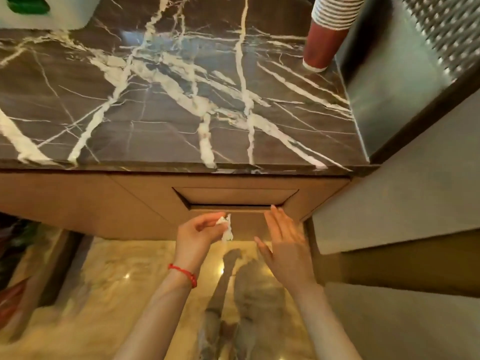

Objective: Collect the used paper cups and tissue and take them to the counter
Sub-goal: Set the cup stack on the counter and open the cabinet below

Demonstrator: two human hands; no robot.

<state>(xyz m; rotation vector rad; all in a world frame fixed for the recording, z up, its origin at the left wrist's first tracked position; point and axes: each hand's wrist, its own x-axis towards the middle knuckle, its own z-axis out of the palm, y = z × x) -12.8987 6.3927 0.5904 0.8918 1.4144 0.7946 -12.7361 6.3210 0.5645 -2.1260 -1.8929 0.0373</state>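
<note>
Left grip (200, 229) pinching the tissue (226, 228) just below the bench (181, 100) edge, right grip (283, 245) spread flat at the flap (249, 216), so probably push flap first, then drop.

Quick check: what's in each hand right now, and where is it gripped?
Left hand pinches the tissue by its upper end; the rest dangles. Right hand holds nothing, fingers straight.

A: The counter (181, 87) across the upper frame?
B: Polished dark marble, white-veined, glossy. Below it, a matt wood-look cabinet front (130, 203).
A: And lower down?
B: Glossy pale stone floor (117, 294); a crumpled soft paper tissue (226, 229) at centre.
</note>
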